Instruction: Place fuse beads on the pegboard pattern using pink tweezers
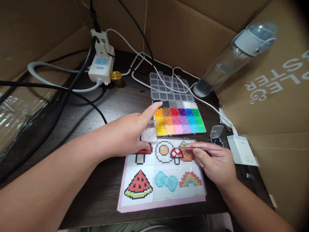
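My left hand [129,133] has its index finger stretched to the top left corner of the bead case [180,120] and its thumb spread down over the pattern sheet [138,204]. A small clear box of white beads [148,133] sits between that finger and thumb. Pink tweezers [210,149] are pinched in my right hand [214,164]. Their tip is at the top of a red-and-white mushroom of beads [177,154], which stands on the clear pegboard [169,196]. Egg, bow and rainbow patterns show through the board, and a watermelon pattern [138,185] is beside it.
The case's clear lid [169,85] lies folded back beneath white cables. A water bottle [231,61], a white charger [241,149] and a small open box [216,135] stand right. A power strip [101,61] and gold cup [116,78] are behind left. Cardboard walls surround the table.
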Demonstrator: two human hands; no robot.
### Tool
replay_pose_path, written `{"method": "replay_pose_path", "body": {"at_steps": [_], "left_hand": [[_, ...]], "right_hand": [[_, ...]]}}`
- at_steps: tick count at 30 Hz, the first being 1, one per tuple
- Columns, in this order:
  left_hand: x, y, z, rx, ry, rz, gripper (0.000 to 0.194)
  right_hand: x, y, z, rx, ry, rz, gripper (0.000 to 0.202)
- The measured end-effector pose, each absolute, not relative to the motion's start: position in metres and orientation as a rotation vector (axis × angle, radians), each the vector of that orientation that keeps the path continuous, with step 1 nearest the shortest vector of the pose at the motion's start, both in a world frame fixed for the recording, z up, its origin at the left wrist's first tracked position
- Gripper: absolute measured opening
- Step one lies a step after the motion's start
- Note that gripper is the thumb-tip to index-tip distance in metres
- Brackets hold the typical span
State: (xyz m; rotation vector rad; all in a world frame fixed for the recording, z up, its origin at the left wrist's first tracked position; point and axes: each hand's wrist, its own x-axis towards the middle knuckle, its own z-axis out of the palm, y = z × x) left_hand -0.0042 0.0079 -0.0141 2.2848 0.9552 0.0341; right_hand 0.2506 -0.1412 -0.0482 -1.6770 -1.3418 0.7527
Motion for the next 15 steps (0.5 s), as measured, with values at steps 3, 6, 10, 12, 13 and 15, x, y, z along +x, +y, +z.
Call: {"method": "replay_pose_path", "body": {"at_steps": [3, 6, 10, 12, 13, 15], "left_hand": [[-0.0033, 0.0080, -0.0125, 2.281, 0.959, 0.020, 0.117], [-0.0029, 0.0082, -0.0109, 2.281, 0.956, 0.006, 0.117], [-0.0031, 0.0080, -0.0104, 2.293, 0.955, 0.003, 0.116], [-0.0033, 0.0078, -0.0107, 2.299, 0.953, 0.018, 0.116], [-0.0033, 0.0077, -0.0107, 2.300, 0.950, 0.022, 0.116], [-0.0033, 0.0075, -0.0105, 2.299, 0.948, 0.019, 0.116]], "right_hand": [[0.2508, -0.1412, -0.0496, -1.663, -1.326, 0.753, 0.016], [0.2505, -0.1404, -0.0504, -1.654, -1.316, 0.754, 0.015], [0.2492, -0.1392, -0.0481, -1.653, -1.346, 0.717, 0.014], [0.2488, -0.1389, -0.0465, -1.643, -1.369, 0.702, 0.015], [0.2489, -0.1388, -0.0460, -1.637, -1.381, 0.702, 0.016], [0.2493, -0.1385, -0.0458, -1.630, -1.395, 0.705, 0.017]]}}
